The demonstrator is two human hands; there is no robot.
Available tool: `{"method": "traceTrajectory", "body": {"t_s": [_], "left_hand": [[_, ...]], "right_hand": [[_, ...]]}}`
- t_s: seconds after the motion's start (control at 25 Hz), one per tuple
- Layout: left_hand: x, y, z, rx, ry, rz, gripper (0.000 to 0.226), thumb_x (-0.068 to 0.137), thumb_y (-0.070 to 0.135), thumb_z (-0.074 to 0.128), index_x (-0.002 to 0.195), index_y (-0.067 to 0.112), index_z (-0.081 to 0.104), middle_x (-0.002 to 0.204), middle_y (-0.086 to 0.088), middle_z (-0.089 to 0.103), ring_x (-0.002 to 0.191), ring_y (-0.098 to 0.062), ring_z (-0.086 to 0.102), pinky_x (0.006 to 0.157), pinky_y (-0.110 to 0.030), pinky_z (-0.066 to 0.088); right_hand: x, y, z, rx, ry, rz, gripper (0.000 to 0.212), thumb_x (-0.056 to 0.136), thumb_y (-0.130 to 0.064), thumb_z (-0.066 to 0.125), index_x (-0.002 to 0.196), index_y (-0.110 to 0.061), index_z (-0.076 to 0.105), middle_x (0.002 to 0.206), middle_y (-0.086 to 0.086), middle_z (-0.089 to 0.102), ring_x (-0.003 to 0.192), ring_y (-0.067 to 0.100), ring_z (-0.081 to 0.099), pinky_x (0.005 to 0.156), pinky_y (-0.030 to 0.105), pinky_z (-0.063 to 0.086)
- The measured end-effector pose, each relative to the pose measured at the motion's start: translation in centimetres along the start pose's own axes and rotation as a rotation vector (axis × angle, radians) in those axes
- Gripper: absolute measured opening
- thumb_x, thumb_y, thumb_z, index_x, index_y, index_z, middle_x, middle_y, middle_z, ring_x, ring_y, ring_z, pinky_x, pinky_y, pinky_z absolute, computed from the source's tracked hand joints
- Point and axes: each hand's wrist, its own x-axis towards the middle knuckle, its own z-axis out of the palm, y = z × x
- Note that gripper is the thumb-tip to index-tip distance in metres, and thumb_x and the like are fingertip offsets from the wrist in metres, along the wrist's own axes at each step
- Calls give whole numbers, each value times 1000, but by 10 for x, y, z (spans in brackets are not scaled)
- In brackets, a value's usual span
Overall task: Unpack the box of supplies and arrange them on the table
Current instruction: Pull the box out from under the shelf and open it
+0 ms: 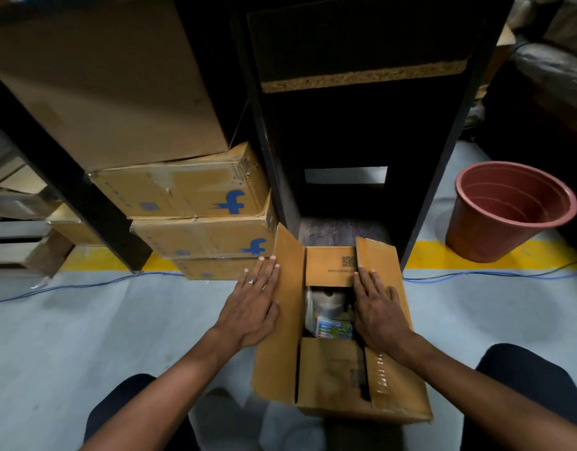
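Brown corrugated cardboard box sits on the grey floor between the person's knees, in front of a black shelf unit. Four top flaps are folded out; the far short flap carries a printed QR code. Through the gap: one white packet and one small box with green-blue print (other contents too dark to tell). Left hand lies flat, fingers straight, pressing the left long flap outward; one ring on it. Right hand lies flat, fingers straight, on the right long flap. Neither grips anything. Left of the box: three stacked cardboard cartons with blue logos. Right: one terracotta-coloured plastic bucket beside the yellow floor stripe.
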Motion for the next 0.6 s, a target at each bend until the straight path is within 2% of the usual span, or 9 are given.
{"method": "traceTrajectory", "body": {"t_s": [0.08,0.2,0.32,0.48,0.52,0.6], "left_hand": [[-2,-5,10,67,-48,-62,76,97,48,22,160,9,5,168,-9,-6,155,-27,-3,125,-51,11],[-2,-10,26,224,-125,-141,86,90,58,15,157,5,21,166,-16,15,154,-35,11,121,-62,7],[3,-9,43,212,-210,-191,95,85,62,-3,158,6,13,167,-17,8,155,-35,-1,118,-65,-8],[15,4,62,67,-246,-243,107,73,67,-19,159,7,3,168,-12,-1,155,-30,-9,117,-62,-15],[18,10,64,26,-243,-247,109,72,68,-20,159,8,2,168,-11,-2,155,-28,-9,117,-61,-15],[25,22,66,-34,-196,-240,108,74,71,-18,160,10,3,168,-10,-2,155,-27,-8,119,-60,-13]], "right_hand": [[1,-1,0,-23,-6,1,84,100,-37,49,159,-8,-4,165,10,-17,154,34,-8,121,56,11],[1,0,-2,-37,0,3,82,100,-37,47,159,-9,-2,166,9,-16,154,33,-8,121,56,12],[-1,2,-4,-65,23,5,79,100,-37,48,159,-8,4,167,7,-10,154,33,-5,120,58,14],[-7,6,-14,-128,61,-5,75,97,-28,51,159,-7,13,167,8,-3,154,36,-1,119,61,15],[-8,8,-16,-143,60,-7,75,95,-27,54,158,-5,19,167,10,2,154,36,3,119,61,17],[-11,11,-24,-213,84,27,76,81,-26,70,148,-2,43,162,14,26,150,39,23,111,64,32]]}}
